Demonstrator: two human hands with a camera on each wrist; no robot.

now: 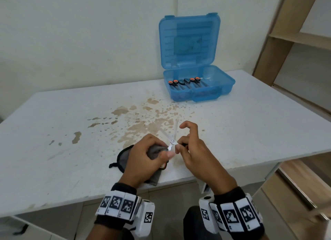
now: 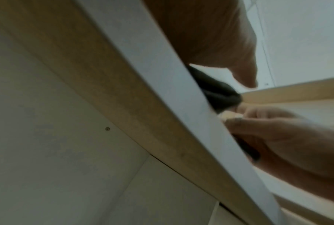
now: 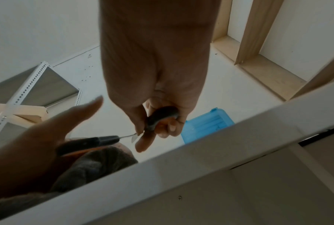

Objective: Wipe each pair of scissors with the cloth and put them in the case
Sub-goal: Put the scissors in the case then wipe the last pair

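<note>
An open pair of scissors (image 1: 172, 141) is held above the table's front edge, its blades spread and pointing away from me. My left hand (image 1: 163, 150) grips a grey cloth (image 1: 154, 152) bunched against one black-and-orange handle (image 3: 89, 143). The fingers of my right hand (image 1: 180, 145) curl round the other black handle (image 3: 160, 117), and its index finger is lifted. At the back of the table stands the blue case (image 1: 223, 86) with its lid (image 1: 189, 41) upright. Three pairs of scissors (image 1: 186, 82) lie side by side inside it.
Brown stains (image 1: 143, 121) spread over the middle of the white table (image 1: 53, 132). Part of the cloth (image 1: 123, 157) trails on the table near the front edge under my left hand. Wooden shelving (image 1: 295, 34) rises to the right of the table.
</note>
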